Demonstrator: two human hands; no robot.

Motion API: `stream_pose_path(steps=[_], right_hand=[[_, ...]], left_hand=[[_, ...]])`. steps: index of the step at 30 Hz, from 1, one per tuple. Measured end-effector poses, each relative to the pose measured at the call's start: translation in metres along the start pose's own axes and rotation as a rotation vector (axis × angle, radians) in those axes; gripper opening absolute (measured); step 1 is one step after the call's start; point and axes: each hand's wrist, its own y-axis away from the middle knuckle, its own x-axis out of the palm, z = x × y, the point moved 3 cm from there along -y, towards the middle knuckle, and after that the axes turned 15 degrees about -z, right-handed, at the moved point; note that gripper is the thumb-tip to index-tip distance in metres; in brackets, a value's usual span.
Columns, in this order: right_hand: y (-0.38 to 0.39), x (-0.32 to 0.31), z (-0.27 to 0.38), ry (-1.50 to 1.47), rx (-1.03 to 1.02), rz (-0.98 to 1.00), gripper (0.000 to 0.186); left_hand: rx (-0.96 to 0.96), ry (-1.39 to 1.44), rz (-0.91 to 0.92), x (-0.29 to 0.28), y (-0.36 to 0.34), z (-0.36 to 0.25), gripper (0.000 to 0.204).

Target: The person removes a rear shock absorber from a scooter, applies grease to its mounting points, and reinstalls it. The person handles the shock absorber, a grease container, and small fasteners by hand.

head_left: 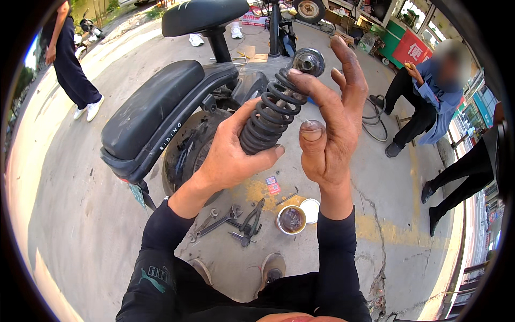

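Note:
A black coil-spring shock absorber (264,124) is held up at a tilt in front of me, its round metal end eye (310,60) at the upper right. My left hand (228,155) is closed around the lower part of the spring, thumb along the near side. My right hand (337,126) is raised beside the upper end with fingers spread. Its index fingertip is at the top coils, seemingly touching them; the thumb stands apart from the spring. Behind the left hand is a black two-wheeler with a long padded seat (153,102) and a rear wheel (188,153).
On the concrete by my feet lie wrenches (212,217), pliers (252,217), a hex key (287,196), a tub of dark liquid (292,220) and a white lid (310,209). One person (434,96) sits at the right near a hose (378,121); others stand at both sides.

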Motion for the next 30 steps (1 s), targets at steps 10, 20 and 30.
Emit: stream_pose_path(steps=[10, 20, 30], right_hand=[[0.005, -0.002, -0.005, -0.078, 0.135, 0.002, 0.061], [0.004, 0.020, 0.009, -0.328, 0.275, -0.043, 0.063], [0.041, 0.002, -0.031, -0.176, 0.791, 0.079, 0.050]], left_hand=[[-0.121, 0.198, -0.099, -0.010, 0.000, -0.002, 0.065], [-0.003, 0.142, 0.003, -0.013, -0.011, 0.001, 0.060], [0.165, 0.150, -0.024, 0.001, -0.002, 0.005, 0.065]])
